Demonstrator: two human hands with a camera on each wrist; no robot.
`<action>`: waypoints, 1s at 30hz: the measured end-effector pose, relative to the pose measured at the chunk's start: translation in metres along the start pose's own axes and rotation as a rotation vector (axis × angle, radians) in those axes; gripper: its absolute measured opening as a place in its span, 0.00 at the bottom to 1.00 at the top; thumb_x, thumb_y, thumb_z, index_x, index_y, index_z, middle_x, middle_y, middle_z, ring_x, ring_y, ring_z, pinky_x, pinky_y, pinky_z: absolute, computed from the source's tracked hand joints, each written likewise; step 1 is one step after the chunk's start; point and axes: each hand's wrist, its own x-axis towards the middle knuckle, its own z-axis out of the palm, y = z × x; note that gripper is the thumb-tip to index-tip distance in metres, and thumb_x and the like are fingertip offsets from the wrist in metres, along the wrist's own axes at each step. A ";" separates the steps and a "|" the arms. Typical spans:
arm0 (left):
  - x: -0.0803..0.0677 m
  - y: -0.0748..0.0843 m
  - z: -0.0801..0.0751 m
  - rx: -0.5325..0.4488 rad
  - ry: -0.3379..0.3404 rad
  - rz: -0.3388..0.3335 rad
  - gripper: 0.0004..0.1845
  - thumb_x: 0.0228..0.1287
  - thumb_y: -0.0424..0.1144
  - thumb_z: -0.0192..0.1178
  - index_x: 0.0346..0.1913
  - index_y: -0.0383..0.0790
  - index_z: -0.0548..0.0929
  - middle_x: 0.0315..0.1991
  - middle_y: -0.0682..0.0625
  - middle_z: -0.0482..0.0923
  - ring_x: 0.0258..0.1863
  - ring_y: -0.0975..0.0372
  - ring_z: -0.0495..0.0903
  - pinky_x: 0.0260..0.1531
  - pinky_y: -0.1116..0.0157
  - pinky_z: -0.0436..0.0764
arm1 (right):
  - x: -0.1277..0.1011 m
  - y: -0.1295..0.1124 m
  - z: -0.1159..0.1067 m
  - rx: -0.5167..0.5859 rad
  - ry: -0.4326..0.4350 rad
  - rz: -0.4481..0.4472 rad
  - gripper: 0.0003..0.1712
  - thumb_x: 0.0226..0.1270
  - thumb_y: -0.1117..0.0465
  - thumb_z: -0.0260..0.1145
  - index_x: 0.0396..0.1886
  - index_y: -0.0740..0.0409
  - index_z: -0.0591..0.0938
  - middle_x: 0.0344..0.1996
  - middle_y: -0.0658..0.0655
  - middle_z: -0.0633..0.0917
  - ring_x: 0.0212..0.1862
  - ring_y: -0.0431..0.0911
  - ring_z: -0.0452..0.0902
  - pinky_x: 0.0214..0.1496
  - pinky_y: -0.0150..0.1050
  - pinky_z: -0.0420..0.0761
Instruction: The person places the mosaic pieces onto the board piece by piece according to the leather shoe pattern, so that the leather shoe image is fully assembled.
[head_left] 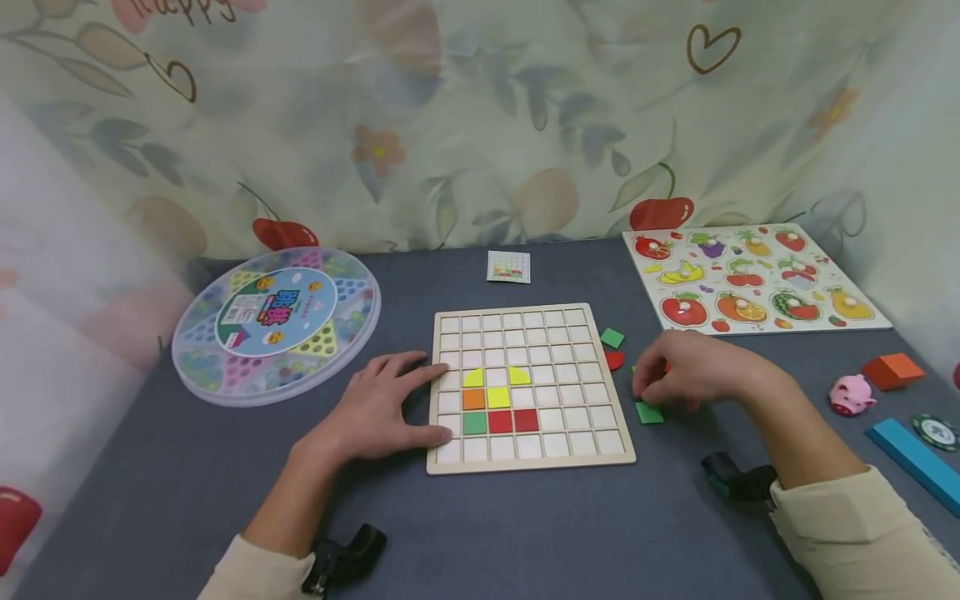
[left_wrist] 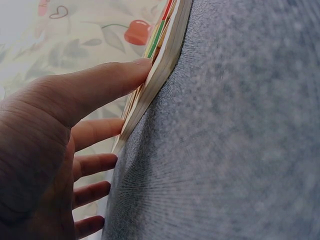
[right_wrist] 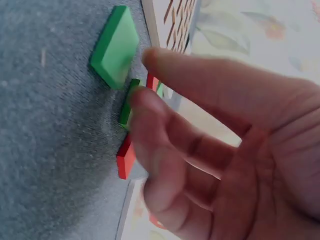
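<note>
A wooden grid board (head_left: 570, 419) lies mid-table with colored tiles in its cells: yellow rounded pieces (head_left: 519, 375), a yellow square (head_left: 498, 397), an orange square (head_left: 473, 400), a green square (head_left: 474, 423) and two red squares (head_left: 513, 421). My left hand (head_left: 375, 412) touches the board's left edge with thumb and index finger, the other fingers spread. To the right of the board, my right hand (head_left: 697, 371) hovers over loose tiles, its fingers bent and thumb apart from the index fingertip. Nearest it is a green tile (right_wrist: 117, 47); another green tile (right_wrist: 129, 107) and a red piece (right_wrist: 125, 160) lie partly behind the fingers.
Behind the board stands a small pattern card (head_left: 509, 267). A round game board (head_left: 352, 350) is at the left, a fruit puzzle board (head_left: 757, 279) at back right. A pig figure (head_left: 851, 394), orange block (head_left: 892, 372), blue bar (head_left: 915, 467) and chip (head_left: 936, 432) lie right.
</note>
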 end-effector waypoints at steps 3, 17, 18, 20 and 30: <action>0.000 0.000 0.000 0.000 0.002 0.001 0.46 0.56 0.69 0.68 0.78 0.61 0.68 0.81 0.46 0.57 0.78 0.43 0.53 0.72 0.32 0.57 | 0.002 0.004 -0.001 -0.055 0.094 -0.011 0.07 0.62 0.64 0.73 0.41 0.55 0.88 0.32 0.51 0.83 0.35 0.45 0.75 0.33 0.39 0.80; 0.001 0.000 -0.001 0.004 0.000 0.008 0.47 0.56 0.69 0.68 0.78 0.62 0.68 0.81 0.46 0.57 0.78 0.43 0.53 0.72 0.33 0.57 | 0.015 0.008 0.002 -0.138 0.243 -0.023 0.11 0.59 0.61 0.77 0.37 0.57 0.83 0.31 0.52 0.82 0.36 0.47 0.75 0.37 0.40 0.77; 0.001 0.000 -0.001 0.005 -0.001 0.008 0.47 0.56 0.69 0.68 0.78 0.62 0.68 0.81 0.46 0.57 0.78 0.43 0.53 0.72 0.33 0.57 | 0.015 0.006 0.002 -0.123 0.251 -0.032 0.10 0.60 0.61 0.77 0.36 0.56 0.82 0.31 0.52 0.81 0.35 0.46 0.75 0.37 0.40 0.76; 0.001 0.000 -0.001 0.003 -0.001 0.007 0.47 0.56 0.69 0.68 0.78 0.62 0.68 0.81 0.46 0.57 0.78 0.43 0.53 0.72 0.33 0.57 | 0.015 0.001 0.002 -0.079 0.265 -0.054 0.09 0.61 0.61 0.76 0.35 0.55 0.82 0.29 0.51 0.81 0.34 0.46 0.75 0.36 0.40 0.76; 0.000 0.001 -0.001 0.002 -0.002 0.007 0.47 0.56 0.69 0.68 0.78 0.62 0.68 0.81 0.46 0.57 0.78 0.44 0.53 0.73 0.34 0.57 | 0.024 -0.040 0.020 0.141 0.155 -0.156 0.03 0.65 0.65 0.72 0.38 0.58 0.87 0.27 0.52 0.84 0.28 0.45 0.78 0.34 0.40 0.82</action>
